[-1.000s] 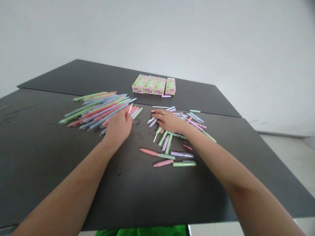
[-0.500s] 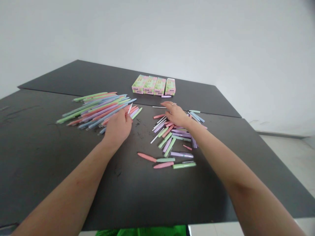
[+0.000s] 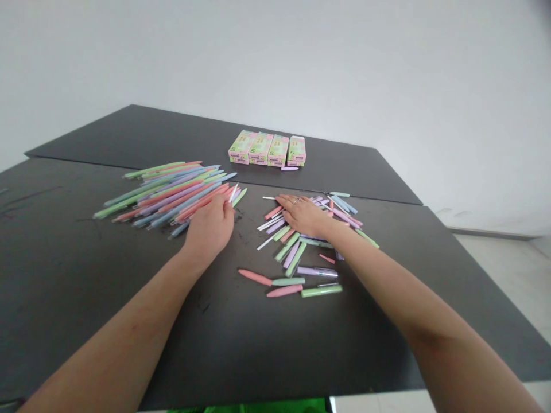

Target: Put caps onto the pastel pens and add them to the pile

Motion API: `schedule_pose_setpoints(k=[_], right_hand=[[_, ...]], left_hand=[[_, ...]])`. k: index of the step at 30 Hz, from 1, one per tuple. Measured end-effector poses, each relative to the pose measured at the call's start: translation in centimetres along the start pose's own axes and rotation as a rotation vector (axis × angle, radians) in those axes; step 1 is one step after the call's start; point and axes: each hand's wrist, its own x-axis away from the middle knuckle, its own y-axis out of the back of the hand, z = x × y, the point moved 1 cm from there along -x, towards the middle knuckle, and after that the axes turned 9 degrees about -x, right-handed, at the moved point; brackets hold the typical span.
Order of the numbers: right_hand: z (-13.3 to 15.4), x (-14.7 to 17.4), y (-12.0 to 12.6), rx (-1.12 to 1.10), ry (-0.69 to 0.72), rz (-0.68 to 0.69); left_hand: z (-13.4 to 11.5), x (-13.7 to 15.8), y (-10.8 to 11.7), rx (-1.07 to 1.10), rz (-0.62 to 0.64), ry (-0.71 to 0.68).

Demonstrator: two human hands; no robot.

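Note:
My left hand (image 3: 212, 225) is closed around a thin white pen refill (image 3: 233, 192), whose pointed end sticks up past the thumb. Just beyond that hand lies a heap of long pastel pens (image 3: 172, 192) in green, pink, blue and purple. Palm down, fingers stretched out, my right hand (image 3: 305, 215) rests on a scattered pile of pen parts. Around it show short green barrels (image 3: 296, 259), purple pieces (image 3: 317, 271) and loose white refills (image 3: 266, 242). The hand covers the middle of this pile.
Several small green-and-pink boxes (image 3: 259, 148) stand in a row at the back, with a purple pen piece (image 3: 289, 168) before them. Nearer me lie red (image 3: 255, 277), pink (image 3: 284, 291) and green (image 3: 321, 291) pen parts on the dark table (image 3: 241, 344).
My right hand has come down flat onto the pile, nearer me, and some parts have spread to the right. My left hand has shifted slightly, still gripping the white refill.

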Motion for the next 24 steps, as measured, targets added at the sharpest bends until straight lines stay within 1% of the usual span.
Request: schedule_pose_setpoints(k=[5, 8, 10, 12, 13, 15, 16, 17, 18, 19, 20, 22, 24], right_hand=[[1.1, 1.8, -0.2, -0.007, 0.0, -0.001], [1.5, 2.2, -0.1, -0.051, 0.052, -0.013], [1.1, 2.3, 0.3, -0.113, 0.09, -0.041], [-0.5, 2.4, 1.2, -0.169, 0.073, -0.116], [-1.8, 2.4, 1.7, -0.17, 0.023, -0.184], [-5.0, 2.7, 2.7, -0.109, -0.125, -0.297], [-6.7, 3.0, 3.1, -0.058, -0.219, -0.322], [-8.4, 3.3, 3.3, -0.001, -0.307, -0.311], [-9.8, 3.7, 3.4, 0.056, -0.381, -0.268], [-11.1, 4.0, 3.4, 0.103, -0.444, -0.207], [-11.9, 4.4, 3.2, 0.139, -0.477, -0.138], [-12.8, 5.0, 2.7, 0.156, -0.478, -0.088], [-12.6, 5.5, 2.2, 0.158, -0.448, -0.076]], left_hand=[[-0.5, 0.4, -0.6, 0.142, 0.036, -0.073], [-0.9, 0.8, -1.0, 0.207, 0.06, -0.138], [-1.1, 1.1, -1.2, 0.212, 0.081, -0.171], [-1.3, 1.3, -1.3, 0.204, 0.093, -0.201], [-1.3, 1.3, -1.4, 0.198, 0.096, -0.21], [-1.4, 1.4, -1.5, 0.189, 0.106, -0.224], [-1.4, 1.4, -1.6, 0.185, 0.11, -0.229], [-1.4, 1.4, -1.6, 0.18, 0.111, -0.233], [-1.4, 1.4, -1.7, 0.176, 0.11, -0.236], [-1.4, 1.4, -1.7, 0.174, 0.107, -0.24], [-1.4, 1.4, -1.7, 0.173, 0.104, -0.242], [-1.4, 1.4, -1.8, 0.17, 0.102, -0.243], [-1.5, 1.4, -1.8, 0.166, 0.101, -0.244]])
